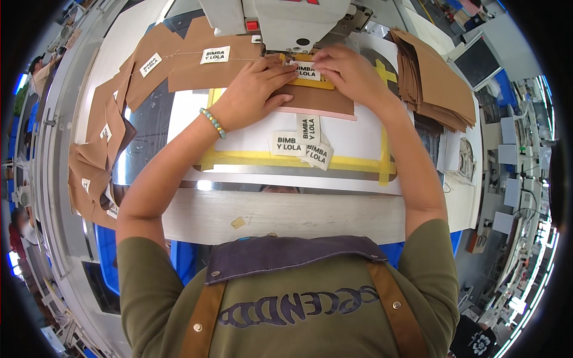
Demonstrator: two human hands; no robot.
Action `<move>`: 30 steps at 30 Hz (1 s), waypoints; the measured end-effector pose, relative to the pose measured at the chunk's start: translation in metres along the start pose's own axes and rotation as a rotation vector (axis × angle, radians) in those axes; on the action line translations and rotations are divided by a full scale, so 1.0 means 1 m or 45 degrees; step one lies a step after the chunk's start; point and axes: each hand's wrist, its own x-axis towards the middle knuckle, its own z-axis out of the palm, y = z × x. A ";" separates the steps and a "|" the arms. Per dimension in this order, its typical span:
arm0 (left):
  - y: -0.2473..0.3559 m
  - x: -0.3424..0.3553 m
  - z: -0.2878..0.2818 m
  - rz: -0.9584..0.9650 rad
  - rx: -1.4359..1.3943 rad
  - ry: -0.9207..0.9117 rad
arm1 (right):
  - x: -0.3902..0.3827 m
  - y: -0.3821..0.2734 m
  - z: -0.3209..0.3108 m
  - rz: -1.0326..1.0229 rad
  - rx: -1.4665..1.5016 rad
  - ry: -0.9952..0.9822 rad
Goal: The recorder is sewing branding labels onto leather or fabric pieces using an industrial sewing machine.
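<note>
Under the sewing machine head (298, 30), a white printed label (307, 72) lies inside a yellow frame (327, 85) on a brown panel (322, 102). My left hand (256, 92) rests flat on the panel and frame, fingers stretched, their tips at the label's left edge. My right hand (353, 74) is closed, thumb and fingers pinching at the label's right edge; the exact contact is partly hidden. Nearer me, several loose white labels (287, 144) overlap on the white work surface (239, 132).
A chain of brown panels with labels (209, 68) trails leftward and down over the table's left side. At the right stands a stack of brown panels (439, 83), with a dark screen (477, 62) beyond. Yellow tape (286, 160) borders the work surface. Blue bins (107, 250) sit below.
</note>
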 end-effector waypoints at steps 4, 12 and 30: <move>-0.004 0.000 -0.003 -0.011 -0.075 -0.023 | -0.024 0.003 -0.004 -0.152 -0.263 -0.053; -0.005 0.004 -0.001 -0.020 -0.100 -0.028 | -0.024 -0.014 0.000 -0.121 -0.376 -0.052; -0.019 -0.007 -0.014 -0.038 0.077 -0.026 | -0.013 -0.008 0.027 -0.202 -0.195 -0.011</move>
